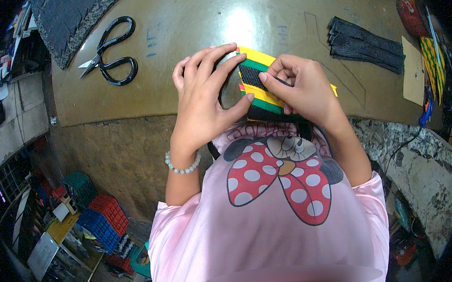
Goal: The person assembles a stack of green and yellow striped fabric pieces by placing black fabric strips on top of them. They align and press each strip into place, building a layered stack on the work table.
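head view: left hand (202,93) and right hand (303,87) both pinch a striped fabric piece (256,79), possibly layered.

Overhead light — bright glare patches on the worktable (188,24); centre sharp, fisheye bends edges, corners fall to black, lower-left clutter dim and soft.

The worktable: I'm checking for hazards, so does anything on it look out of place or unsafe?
Only the black-handled scissors stand out: they lie at the table's far left with blades open. Both hands grip the striped piece.
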`<state>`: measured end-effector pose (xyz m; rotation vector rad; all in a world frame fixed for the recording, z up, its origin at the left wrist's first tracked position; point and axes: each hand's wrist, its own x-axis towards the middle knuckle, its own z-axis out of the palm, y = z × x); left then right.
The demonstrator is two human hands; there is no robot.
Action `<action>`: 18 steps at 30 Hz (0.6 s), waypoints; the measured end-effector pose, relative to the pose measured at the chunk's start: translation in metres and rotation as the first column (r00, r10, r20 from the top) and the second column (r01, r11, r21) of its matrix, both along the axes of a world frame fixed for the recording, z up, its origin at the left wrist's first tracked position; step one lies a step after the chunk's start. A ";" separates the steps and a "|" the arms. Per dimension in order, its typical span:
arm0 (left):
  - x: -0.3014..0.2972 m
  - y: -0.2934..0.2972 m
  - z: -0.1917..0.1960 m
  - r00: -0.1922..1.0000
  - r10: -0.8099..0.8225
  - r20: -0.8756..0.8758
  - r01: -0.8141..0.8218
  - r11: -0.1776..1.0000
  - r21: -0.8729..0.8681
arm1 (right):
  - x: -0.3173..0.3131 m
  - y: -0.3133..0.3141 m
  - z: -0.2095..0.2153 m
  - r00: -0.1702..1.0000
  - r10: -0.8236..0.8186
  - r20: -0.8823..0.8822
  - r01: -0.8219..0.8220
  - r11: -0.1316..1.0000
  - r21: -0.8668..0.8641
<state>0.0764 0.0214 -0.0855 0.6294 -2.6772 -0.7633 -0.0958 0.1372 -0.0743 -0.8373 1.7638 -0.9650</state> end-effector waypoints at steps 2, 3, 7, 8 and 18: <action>0.000 0.000 0.000 1.000 0.000 0.003 0.000 1.000 0.005 | 0.000 -0.001 0.001 1.000 0.000 0.003 0.000 1.000 0.011; 0.000 0.000 0.001 1.000 0.001 0.006 -0.001 1.000 0.007 | 0.000 -0.001 0.001 1.000 0.002 0.006 -0.002 1.000 0.003; 0.000 0.000 0.001 1.000 0.001 0.010 -0.001 1.000 0.001 | -0.001 -0.001 0.002 1.000 0.009 0.007 -0.009 1.000 0.013; 0.000 0.000 0.001 1.000 -0.002 0.008 0.002 1.000 -0.002 | -0.001 -0.001 0.003 1.000 0.011 0.008 -0.011 1.000 0.017; -0.007 0.002 -0.006 0.993 0.103 -0.065 -0.103 0.995 0.007 | 0.000 -0.002 0.003 1.000 0.007 -0.025 -0.007 1.000 -0.008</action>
